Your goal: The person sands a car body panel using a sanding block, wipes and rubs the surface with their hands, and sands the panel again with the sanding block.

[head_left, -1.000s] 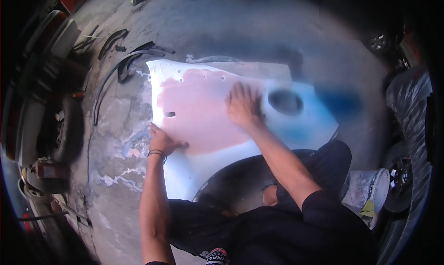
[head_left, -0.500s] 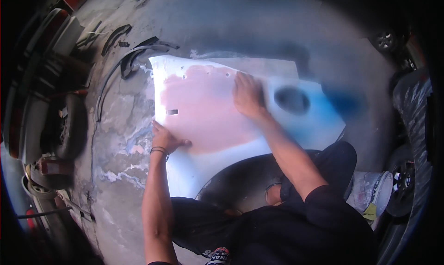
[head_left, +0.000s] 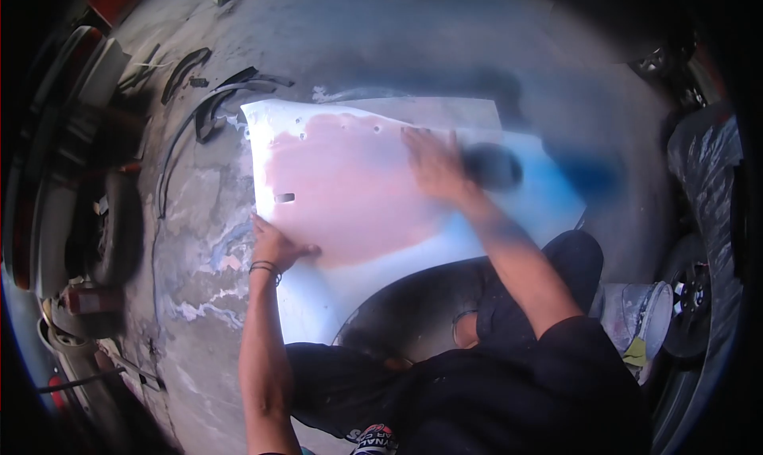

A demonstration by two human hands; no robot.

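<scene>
A white car fender (head_left: 318,292) with a broad pinkish-brown patch lies in front of my legs, its wheel arch curving toward me. My left hand (head_left: 274,247) grips its left edge, thumb on the upper face and the other fingers at the rim. On the upper middle of the panel, near the patch's right side, my right hand (head_left: 435,165) lies flat with its fingers stretched out, slightly blurred. I cannot make out anything under that palm. A dark oval opening (head_left: 494,166) is just right of it, and a small slot (head_left: 284,198) is cut in the left part.
Curved black trim strips (head_left: 226,89) lie on the concrete floor (head_left: 199,248) beyond the left corner. A whitish bucket (head_left: 636,316) with a yellow-green piece in it stands at my right. Wheels and plastic-covered parts (head_left: 707,161) line the right; car parts (head_left: 63,216) crowd the left.
My right hand has shifted a little over the panel and its fingers are more spread. The left hand keeps its grip. The whole view has moved slightly.
</scene>
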